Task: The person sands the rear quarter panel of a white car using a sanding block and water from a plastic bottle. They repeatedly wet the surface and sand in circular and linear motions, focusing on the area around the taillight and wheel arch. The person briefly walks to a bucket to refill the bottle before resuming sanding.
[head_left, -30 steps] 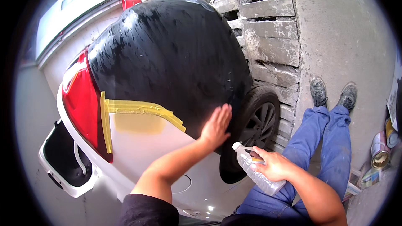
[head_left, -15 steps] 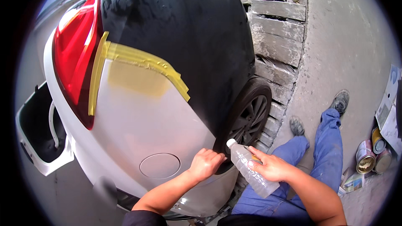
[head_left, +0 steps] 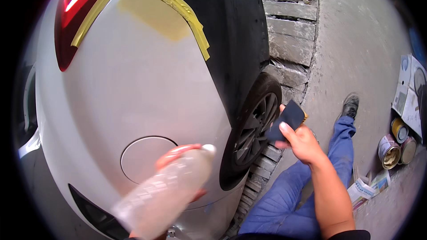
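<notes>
Over the white car panel [head_left: 133,89]: left hand [head_left: 171,156], fingers clamped round 1 clear bottle [head_left: 164,191], long axis slanting up-right, cap [head_left: 208,149] toward the dark pad [head_left: 290,116]; right hand [head_left: 303,144], fingers clamped on that pad, nearer the wheel [head_left: 254,126].

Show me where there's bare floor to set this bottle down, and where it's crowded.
For the bottle, the widest bare patch is the concrete floor between the gapped slabs and the pale board, beyond the shoe. A narrower one lies between the shoe and the cans. It is crowded at right, where cans, board and papers sit close together.
</notes>
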Available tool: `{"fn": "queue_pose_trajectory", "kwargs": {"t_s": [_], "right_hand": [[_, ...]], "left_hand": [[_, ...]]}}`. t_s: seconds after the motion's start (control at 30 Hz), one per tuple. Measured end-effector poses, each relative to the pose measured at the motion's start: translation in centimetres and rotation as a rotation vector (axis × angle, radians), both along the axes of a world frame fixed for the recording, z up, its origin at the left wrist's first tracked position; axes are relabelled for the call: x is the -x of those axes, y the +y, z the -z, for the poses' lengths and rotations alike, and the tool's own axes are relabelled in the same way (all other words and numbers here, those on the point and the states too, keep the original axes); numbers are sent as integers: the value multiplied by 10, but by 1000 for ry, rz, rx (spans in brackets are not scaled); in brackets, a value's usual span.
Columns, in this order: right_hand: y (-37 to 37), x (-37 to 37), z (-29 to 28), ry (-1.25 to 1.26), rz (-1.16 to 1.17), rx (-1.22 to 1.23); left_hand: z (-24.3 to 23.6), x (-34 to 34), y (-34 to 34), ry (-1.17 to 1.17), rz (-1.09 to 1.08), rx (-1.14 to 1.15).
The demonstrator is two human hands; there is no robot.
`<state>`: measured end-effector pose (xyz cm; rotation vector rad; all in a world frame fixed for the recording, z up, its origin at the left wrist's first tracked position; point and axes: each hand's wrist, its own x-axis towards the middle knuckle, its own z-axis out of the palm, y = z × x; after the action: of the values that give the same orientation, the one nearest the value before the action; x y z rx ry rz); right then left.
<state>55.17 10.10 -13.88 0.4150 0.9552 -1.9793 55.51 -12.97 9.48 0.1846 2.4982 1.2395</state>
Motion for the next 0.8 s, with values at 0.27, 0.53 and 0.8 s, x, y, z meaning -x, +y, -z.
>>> {"fn": "queue_pose_trajectory", "kwargs": {"t_s": [0.27, 0.53, 0.8], "right_hand": [[-139, -17, 5, 898, 514, -549], [-190, -22, 2, 924, 628, -572], [-197, -62, -7, 847, 583, -477]], "left_hand": [[-103, 52, -14, 111, -64, 177], [-104, 119, -57, 12, 195, 227], [-118, 114, -51, 45, 57, 436]]}}
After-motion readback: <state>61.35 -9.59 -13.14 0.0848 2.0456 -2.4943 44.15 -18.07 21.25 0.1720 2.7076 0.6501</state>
